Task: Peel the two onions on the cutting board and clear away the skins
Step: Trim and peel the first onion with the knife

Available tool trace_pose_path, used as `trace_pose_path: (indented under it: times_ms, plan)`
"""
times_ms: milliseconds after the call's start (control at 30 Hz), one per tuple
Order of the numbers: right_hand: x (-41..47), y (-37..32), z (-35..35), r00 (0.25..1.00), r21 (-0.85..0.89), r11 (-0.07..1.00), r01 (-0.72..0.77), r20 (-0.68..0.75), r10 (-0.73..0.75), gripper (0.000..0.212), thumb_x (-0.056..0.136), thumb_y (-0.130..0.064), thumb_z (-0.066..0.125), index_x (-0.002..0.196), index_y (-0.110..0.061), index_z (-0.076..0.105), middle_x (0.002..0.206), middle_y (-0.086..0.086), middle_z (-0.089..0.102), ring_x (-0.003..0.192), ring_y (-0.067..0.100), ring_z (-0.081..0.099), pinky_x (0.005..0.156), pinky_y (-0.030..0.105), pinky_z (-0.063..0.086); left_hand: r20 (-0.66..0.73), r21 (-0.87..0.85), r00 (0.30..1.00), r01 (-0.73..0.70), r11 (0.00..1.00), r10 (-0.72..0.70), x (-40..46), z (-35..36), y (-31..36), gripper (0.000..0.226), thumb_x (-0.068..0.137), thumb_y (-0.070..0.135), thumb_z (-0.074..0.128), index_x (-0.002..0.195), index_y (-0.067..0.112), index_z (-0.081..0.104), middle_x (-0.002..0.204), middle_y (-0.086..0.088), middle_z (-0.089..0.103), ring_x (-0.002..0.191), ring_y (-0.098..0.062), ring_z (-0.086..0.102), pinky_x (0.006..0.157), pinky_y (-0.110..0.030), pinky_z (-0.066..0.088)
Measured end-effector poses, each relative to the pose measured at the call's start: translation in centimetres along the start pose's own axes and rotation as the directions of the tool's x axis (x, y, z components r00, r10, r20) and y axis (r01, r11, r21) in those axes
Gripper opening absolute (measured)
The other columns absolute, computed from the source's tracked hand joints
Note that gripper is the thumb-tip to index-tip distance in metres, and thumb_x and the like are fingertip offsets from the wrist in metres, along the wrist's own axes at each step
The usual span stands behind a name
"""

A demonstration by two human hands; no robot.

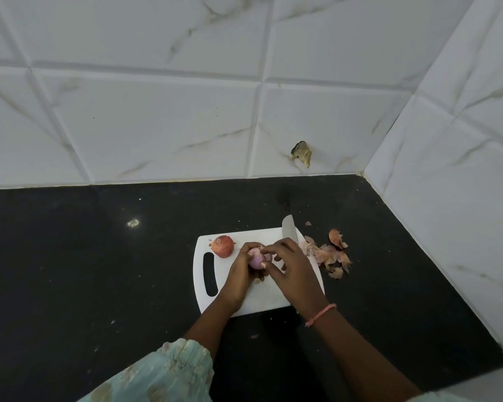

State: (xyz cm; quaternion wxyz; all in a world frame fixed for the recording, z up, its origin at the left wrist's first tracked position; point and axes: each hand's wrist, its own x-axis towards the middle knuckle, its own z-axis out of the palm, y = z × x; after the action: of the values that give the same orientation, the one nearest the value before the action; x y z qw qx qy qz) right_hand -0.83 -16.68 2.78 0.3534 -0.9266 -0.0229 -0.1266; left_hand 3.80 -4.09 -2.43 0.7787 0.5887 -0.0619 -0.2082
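This is a home kitchen, seen at a corner work spot. A black stone counter (99,271) meets 2 walls covered in white marble-look tiles (157,117) with grey veining, one tile chipped (302,153) near the corner. On the counter lies a white plastic cutting board (262,300) with a handle slot, a knife (289,229) resting at its far edge, an unpeeled onion (223,246) on it, and a heap of dry onion skins (330,255) just beside it.
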Motion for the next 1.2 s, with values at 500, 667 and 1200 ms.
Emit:
trace_pose_path:
  times_ms: [500, 667, 1200]
  plan:
    - [-0.15, 0.12, 0.52, 0.986, -0.142, 0.982, 0.128, -0.092, -0.142, 0.017, 0.084, -0.005, 0.065, 0.092, -0.019, 0.069, 0.095, -0.007, 0.059, 0.091, 0.009, 0.056, 0.071, 0.012, 0.043, 0.016, 0.054, 1.000, -0.017, 0.998, 0.016, 0.30, -0.33, -0.43, 0.043, 0.091, 0.040, 0.034, 0.105, 0.006, 0.057, 0.078, -0.010, 0.062, 0.069, -0.022, 0.053, 0.065, -0.035, 0.044]
    - [-0.08, 0.05, 0.42, 0.987, -0.157, 0.980, 0.123, -0.084, -0.137, 0.021, 0.088, -0.008, 0.063, 0.102, -0.023, 0.067, 0.097, -0.008, 0.057, 0.092, 0.008, 0.054, 0.069, 0.011, 0.042, 0.007, 0.074, 1.000, -0.030, 0.997, 0.029, 0.25, -0.23, -0.38, 0.042, 0.095, 0.037, 0.029, 0.102, 0.006, 0.057, 0.076, -0.009, 0.062, 0.067, -0.019, 0.054, 0.063, -0.032, 0.045]
    - [0.58, -0.09, 0.33, 0.996, -0.271, 0.959, 0.088, -0.006, -0.093, 0.014, 0.088, -0.009, 0.059, 0.097, -0.018, 0.063, 0.103, -0.002, 0.056, 0.097, 0.015, 0.052, 0.077, 0.028, 0.051, 0.008, 0.159, 0.999, -0.039, 0.987, 0.039, 0.11, -0.23, -0.31, 0.050, 0.098, 0.041, 0.028, 0.112, 0.002, 0.056, 0.081, -0.009, 0.066, 0.070, -0.017, 0.058, 0.065, -0.027, 0.049]
